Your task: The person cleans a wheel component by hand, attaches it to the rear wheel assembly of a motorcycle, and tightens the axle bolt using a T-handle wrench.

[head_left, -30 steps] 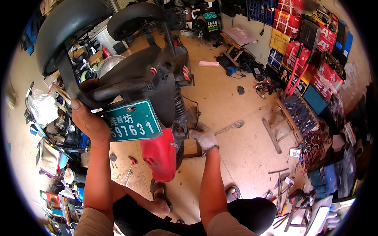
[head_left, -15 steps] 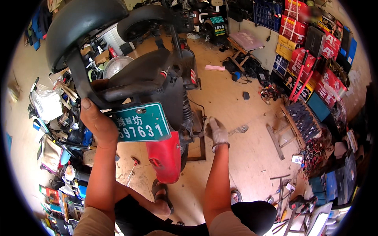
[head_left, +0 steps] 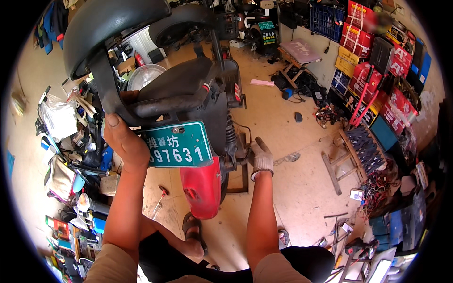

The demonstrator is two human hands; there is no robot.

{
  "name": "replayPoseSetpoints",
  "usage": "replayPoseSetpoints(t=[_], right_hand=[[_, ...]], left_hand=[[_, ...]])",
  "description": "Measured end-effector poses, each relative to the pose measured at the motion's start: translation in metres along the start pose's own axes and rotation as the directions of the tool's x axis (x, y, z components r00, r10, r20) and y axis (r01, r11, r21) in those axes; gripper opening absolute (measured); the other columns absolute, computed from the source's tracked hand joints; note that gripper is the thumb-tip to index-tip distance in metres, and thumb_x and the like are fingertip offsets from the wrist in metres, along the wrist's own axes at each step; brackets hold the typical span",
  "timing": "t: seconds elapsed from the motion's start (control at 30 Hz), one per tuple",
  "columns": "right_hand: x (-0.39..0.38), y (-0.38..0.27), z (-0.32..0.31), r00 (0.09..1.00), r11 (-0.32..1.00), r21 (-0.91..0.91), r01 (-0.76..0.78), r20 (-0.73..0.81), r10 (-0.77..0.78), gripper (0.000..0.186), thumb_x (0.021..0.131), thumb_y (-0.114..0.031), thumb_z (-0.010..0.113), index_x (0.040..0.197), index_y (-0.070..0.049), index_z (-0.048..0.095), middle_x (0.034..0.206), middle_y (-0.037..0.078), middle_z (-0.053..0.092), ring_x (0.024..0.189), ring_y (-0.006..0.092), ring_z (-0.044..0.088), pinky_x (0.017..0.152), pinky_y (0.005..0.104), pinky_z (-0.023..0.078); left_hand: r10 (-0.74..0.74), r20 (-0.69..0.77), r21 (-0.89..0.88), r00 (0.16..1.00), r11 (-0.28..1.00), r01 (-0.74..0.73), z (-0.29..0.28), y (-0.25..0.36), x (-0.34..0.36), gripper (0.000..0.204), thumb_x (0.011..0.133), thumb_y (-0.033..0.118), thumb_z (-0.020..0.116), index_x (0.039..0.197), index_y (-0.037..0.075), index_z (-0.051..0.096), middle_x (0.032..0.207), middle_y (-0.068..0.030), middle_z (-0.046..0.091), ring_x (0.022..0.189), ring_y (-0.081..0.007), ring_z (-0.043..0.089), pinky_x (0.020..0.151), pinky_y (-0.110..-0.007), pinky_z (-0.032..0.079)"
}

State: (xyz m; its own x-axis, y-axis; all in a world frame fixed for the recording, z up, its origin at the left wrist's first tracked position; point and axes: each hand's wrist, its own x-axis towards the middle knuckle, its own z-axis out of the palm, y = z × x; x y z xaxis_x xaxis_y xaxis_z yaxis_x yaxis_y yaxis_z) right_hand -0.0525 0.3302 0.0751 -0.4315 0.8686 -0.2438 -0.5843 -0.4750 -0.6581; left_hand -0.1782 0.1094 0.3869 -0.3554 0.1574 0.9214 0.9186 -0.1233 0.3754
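Observation:
My left hand (head_left: 125,141) is closed on the black rear bracket (head_left: 111,94) of an electric scooter, its thumb at the edge of a green number plate (head_left: 179,144). A black seat (head_left: 174,78) and curved padded part (head_left: 111,23) sit above. Below the plate hangs a red mudguard (head_left: 200,184), partly hiding the rear wheel. My right hand (head_left: 260,158), in a light glove, has its fingers curled beside the coil shock absorber (head_left: 230,132) and metal fitting at the wheel; what they hold is hidden.
Piled clutter and parts (head_left: 61,118) line the left wall. Stacked red and yellow boxes (head_left: 358,42) stand at the right, near a wooden stool with dark webbing (head_left: 358,151). A pink cushion rests on a bench (head_left: 299,52) at the back. Tools (head_left: 344,245) lie at lower right.
The scooter's upper part and my left hand have shifted right in the view, along with the surroundings. My right hand has moved slightly up and right, its fingers shifting at the wheel fitting.

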Motion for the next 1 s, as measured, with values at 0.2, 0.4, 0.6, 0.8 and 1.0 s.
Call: replayPoseSetpoints(t=[0.2,0.4,0.6,0.8,1.0], right_hand=[[-0.004,-0.007,-0.009,0.996,0.968,-0.233,0.089,0.029,-0.085,0.053,0.098,-0.012,0.067,0.146,0.004,0.05,0.097,0.01,0.072,0.072,0.0148,0.067,0.062,0.0281,0.056],[-0.003,-0.013,-0.005,0.994,0.949,-0.295,0.11,0.056,-0.098,0.055,0.095,-0.014,0.07,0.145,0.002,0.053,0.099,0.007,0.073,0.076,0.0136,0.069,0.065,0.0249,0.058],[-0.028,-0.026,-0.002,0.99,0.93,-0.367,-0.006,0.127,0.057,0.063,0.091,-0.008,0.071,0.149,0.001,0.049,0.107,0.01,0.073,0.082,0.0148,0.071,0.067,0.0256,0.059],[-0.039,-0.021,-0.004,0.99,0.919,-0.392,-0.04,0.108,0.089,0.064,0.092,-0.006,0.071,0.15,0.007,0.045,0.097,0.01,0.071,0.074,0.0119,0.066,0.062,0.0239,0.054],[-0.046,-0.034,0.003,0.99,0.681,-0.732,-0.007,0.092,0.109,0.057,0.095,-0.012,0.066,0.147,0.004,0.049,0.105,0.014,0.074,0.078,0.0196,0.072,0.065,0.0286,0.057]], left_hand=[[0.042,0.0,-0.005,0.999,0.999,-0.042,0.001,0.002,0.002,0.066,0.108,0.048,0.028,0.115,-0.006,0.066,0.102,-0.0153,0.071,0.091,-0.0231,0.067,0.084,-0.034,0.051],[0.088,-0.002,0.022,0.996,0.996,-0.088,0.001,0.002,0.004,0.061,0.109,0.04,0.028,0.113,-0.004,0.069,0.101,-0.0139,0.072,0.091,-0.0226,0.067,0.083,-0.034,0.05],[0.087,0.012,0.038,0.996,0.995,-0.088,-0.001,0.0,0.002,0.06,0.109,0.04,0.028,0.113,-0.004,0.068,0.103,-0.0144,0.071,0.093,-0.023,0.067,0.084,-0.034,0.05],[0.092,-0.001,0.002,0.996,0.996,-0.092,-0.001,-0.001,0.002,0.058,0.109,0.039,0.031,0.115,-0.006,0.068,0.104,-0.0155,0.071,0.094,-0.023,0.066,0.085,-0.033,0.05],[0.067,0.03,0.074,0.997,0.995,-0.069,-0.004,0.002,0.003,0.072,0.108,0.052,0.025,0.117,-0.006,0.067,0.106,-0.016,0.073,0.096,-0.0233,0.068,0.09,-0.034,0.05]])
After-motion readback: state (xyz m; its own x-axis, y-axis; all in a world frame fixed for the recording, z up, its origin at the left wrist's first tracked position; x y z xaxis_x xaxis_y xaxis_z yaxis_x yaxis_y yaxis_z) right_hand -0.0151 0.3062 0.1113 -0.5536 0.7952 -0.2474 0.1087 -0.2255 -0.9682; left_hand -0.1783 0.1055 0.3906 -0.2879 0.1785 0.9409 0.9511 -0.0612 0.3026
